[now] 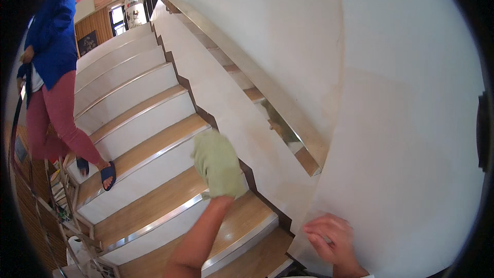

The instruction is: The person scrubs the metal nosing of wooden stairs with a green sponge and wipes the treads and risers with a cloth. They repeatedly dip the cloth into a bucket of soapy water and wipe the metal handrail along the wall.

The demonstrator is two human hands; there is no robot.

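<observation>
A light green cloth covers my left hand, so its fingers are hidden. The wrapped hand is over the stairs, beside the dark stepped skirting along the wall side. Below the cloth, wooden treads with shiny metal nosings and white risers descend toward me. My right hand is at the lower right in front of the white wall. Its fingers are loosely bent, a gap shows between thumb and fingers, and nothing is seen in it. Whether it touches the wall cannot be told.
A person in a blue top and dark slippers stands on the steps at the left. A metal handrail runs along that side. On the right, a long mirror-like metal strip slopes along the wall. A patterned cylindrical container stands up top.
</observation>
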